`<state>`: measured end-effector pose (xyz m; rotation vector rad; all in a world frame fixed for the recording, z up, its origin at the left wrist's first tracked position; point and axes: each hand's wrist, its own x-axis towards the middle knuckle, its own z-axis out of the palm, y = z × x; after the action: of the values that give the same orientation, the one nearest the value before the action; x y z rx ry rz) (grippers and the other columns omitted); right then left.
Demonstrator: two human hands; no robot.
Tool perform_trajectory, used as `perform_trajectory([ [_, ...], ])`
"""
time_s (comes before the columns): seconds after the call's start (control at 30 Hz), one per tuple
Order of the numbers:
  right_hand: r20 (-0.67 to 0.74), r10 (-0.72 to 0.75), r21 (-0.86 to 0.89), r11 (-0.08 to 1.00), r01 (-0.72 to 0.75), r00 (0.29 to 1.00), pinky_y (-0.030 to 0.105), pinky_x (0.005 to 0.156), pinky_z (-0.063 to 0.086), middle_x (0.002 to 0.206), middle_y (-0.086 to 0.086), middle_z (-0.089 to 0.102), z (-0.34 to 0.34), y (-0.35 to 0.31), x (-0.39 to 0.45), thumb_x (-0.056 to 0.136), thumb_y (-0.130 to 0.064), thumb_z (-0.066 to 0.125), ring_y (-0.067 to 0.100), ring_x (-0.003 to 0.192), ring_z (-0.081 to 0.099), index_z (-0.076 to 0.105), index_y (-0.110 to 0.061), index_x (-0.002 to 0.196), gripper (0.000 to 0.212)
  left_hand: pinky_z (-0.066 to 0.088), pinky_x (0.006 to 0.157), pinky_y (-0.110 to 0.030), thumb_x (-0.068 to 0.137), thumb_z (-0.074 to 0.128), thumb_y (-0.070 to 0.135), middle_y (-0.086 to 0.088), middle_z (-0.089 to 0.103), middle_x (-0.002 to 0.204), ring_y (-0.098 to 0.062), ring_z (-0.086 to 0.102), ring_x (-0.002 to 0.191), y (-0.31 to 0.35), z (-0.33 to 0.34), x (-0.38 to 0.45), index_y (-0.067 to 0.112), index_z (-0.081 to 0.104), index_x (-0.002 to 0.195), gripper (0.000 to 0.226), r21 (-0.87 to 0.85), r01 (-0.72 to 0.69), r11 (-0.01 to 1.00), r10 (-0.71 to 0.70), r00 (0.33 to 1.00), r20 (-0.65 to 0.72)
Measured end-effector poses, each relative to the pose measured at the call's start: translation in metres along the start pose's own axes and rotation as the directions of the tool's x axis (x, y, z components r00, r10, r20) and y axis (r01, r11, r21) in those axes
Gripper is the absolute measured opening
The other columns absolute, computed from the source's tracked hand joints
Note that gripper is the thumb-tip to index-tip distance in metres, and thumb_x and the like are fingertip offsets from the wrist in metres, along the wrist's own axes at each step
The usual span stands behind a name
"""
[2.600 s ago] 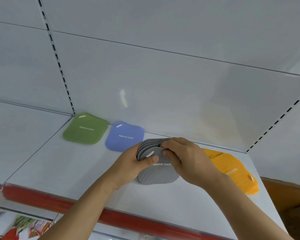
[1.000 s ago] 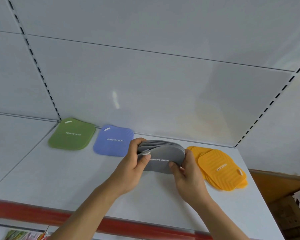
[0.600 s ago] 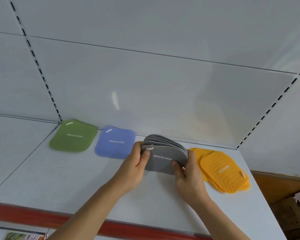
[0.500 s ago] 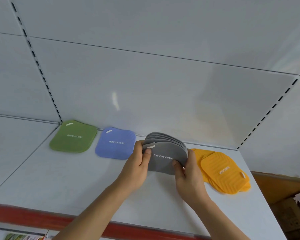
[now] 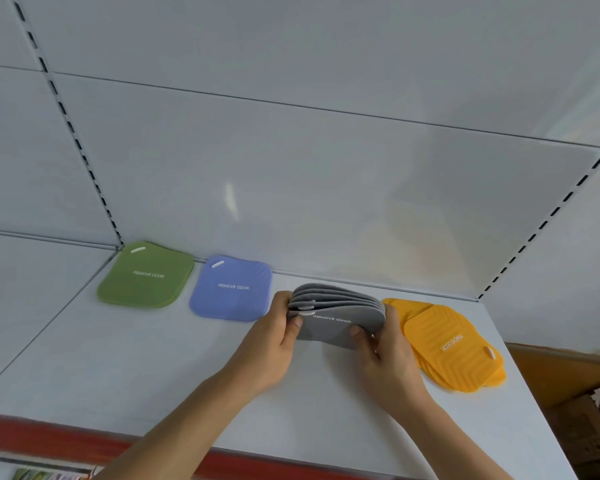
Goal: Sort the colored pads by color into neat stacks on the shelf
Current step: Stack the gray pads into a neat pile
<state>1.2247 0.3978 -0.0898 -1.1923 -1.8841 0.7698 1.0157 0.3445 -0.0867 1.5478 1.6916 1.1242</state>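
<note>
A bundle of several grey pads (image 5: pixel 336 317), fanned at their upper edges, stands on edge on the white shelf (image 5: pixel 118 368). My left hand (image 5: pixel 274 341) grips its left side with the thumb near the white hang slot. My right hand (image 5: pixel 385 355) grips its right side, thumb on the front pad. A green pad stack (image 5: pixel 146 275) lies at the back left and a blue pad stack (image 5: pixel 231 289) beside it. An untidy pile of orange pads (image 5: pixel 451 344) lies to the right, next to my right hand.
The white back wall (image 5: pixel 326 185) rises right behind the pads. A red strip (image 5: pixel 49 438) edges the shelf front. Cardboard boxes (image 5: pixel 582 410) sit beyond the shelf's right end. Another shelf section (image 5: pixel 21 289) lies to the left.
Both hands have kept hold of the grey bundle and shifted it slightly back and right, close to the orange pile. My right hand moved from on top of the bundle to its right side.
</note>
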Motion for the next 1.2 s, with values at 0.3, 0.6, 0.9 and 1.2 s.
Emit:
perform_trajectory([
  [0.3, 0.041, 0.066, -0.060, 0.996, -0.063, 0.997, 0.033, 0.067, 0.051, 0.090, -0.016, 0.067, -0.008, -0.004, 0.021, 0.098, -0.019, 0.065, 0.005, 0.082, 0.063, 0.053, -0.031, 0.105, 0.018, 0.051, 0.083, -0.045, 0.110, 0.047, 0.032, -0.004, 0.071, 0.095, -0.025, 0.065, 0.092, 0.010, -0.011, 0.014, 0.018, 0.056, 0.107, 0.016, 0.086, 0.103, 0.991, -0.099, 0.994, -0.047],
  [0.6, 0.025, 0.187, -0.192, 0.965, -0.179, 0.982, 0.027, 0.063, 0.049, 0.084, -0.015, 0.068, 0.005, -0.009, 0.051, 0.093, -0.023, 0.072, 0.012, 0.079, 0.065, 0.043, -0.026, 0.146, 0.060, 0.045, 0.070, -0.034, 0.098, 0.068, 0.032, 0.007, 0.072, 0.089, -0.020, 0.067, 0.089, 0.010, -0.009, 0.053, 0.024, 0.054, 0.121, 0.028, 0.243, 0.262, 0.934, -0.202, 0.948, -0.246],
  [0.9, -0.016, 0.064, -0.407, 0.911, -0.065, 0.998, 0.032, 0.070, 0.047, 0.100, 0.006, 0.074, 0.019, 0.008, 0.059, 0.095, -0.025, 0.068, 0.030, 0.089, 0.066, 0.062, -0.018, 0.123, 0.030, 0.048, 0.069, -0.042, 0.099, 0.061, 0.025, -0.005, 0.071, 0.086, -0.034, 0.065, 0.085, 0.001, 0.004, 0.064, 0.017, 0.053, 0.101, 0.011, 0.495, 0.153, 0.855, -0.053, 0.976, -0.209],
  [1.2, 0.028, -0.031, -0.697, 0.716, 0.042, 0.999, 0.043, 0.078, 0.051, 0.098, 0.005, 0.070, 0.025, 0.024, 0.053, 0.097, -0.035, 0.053, 0.034, 0.090, 0.057, 0.068, -0.019, 0.107, 0.024, 0.051, 0.074, -0.042, 0.099, 0.063, 0.028, -0.005, 0.072, 0.100, -0.034, 0.065, 0.097, -0.004, 0.006, 0.062, 0.017, 0.063, 0.114, 0.019, 0.594, 0.082, 0.800, 0.035, 0.983, -0.182],
])
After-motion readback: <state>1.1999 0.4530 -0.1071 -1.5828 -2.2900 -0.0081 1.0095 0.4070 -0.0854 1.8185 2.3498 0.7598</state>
